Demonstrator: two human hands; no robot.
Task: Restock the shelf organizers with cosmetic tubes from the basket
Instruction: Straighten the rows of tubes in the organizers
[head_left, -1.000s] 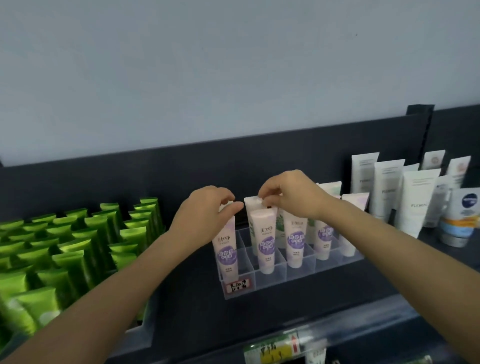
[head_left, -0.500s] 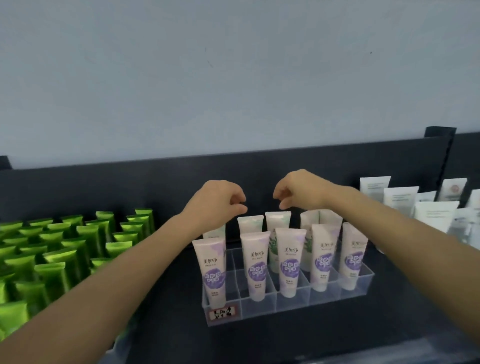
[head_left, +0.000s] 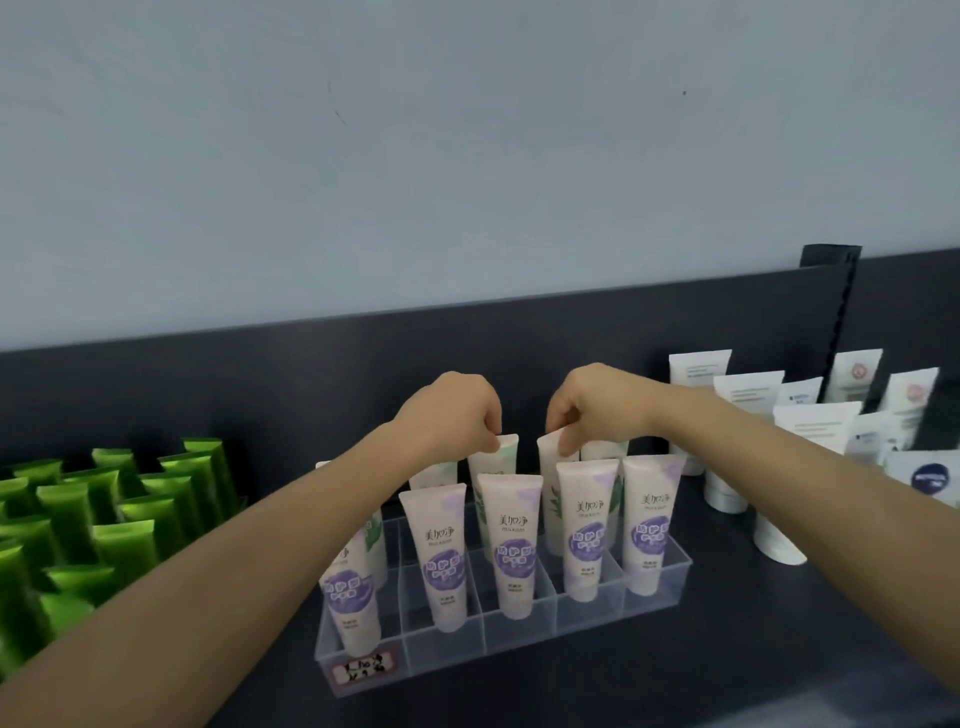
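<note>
A clear plastic organizer (head_left: 519, 636) stands on the dark shelf, holding upright white tubes. The front row has purple-labelled tubes (head_left: 511, 545); the back row has green-leaf tubes. My left hand (head_left: 452, 413) pinches the top crimp of one back-row green-leaf tube (head_left: 501, 453). My right hand (head_left: 597, 405) pinches the top of the neighbouring back-row green-leaf tube (head_left: 550, 493). Both tubes stand upright in their slots. No basket is in view.
Rows of green tubes (head_left: 109, 514) fill the shelf at the left. White tubes (head_left: 748, 395) and a Nivea item (head_left: 930, 475) stand at the right. A dark back panel (head_left: 311, 379) runs behind, with a pale wall above.
Both hands were hovering just above the organizer half a second ago; they have come down and closed on the tops of two back-row tubes. The camera view has shifted slightly.
</note>
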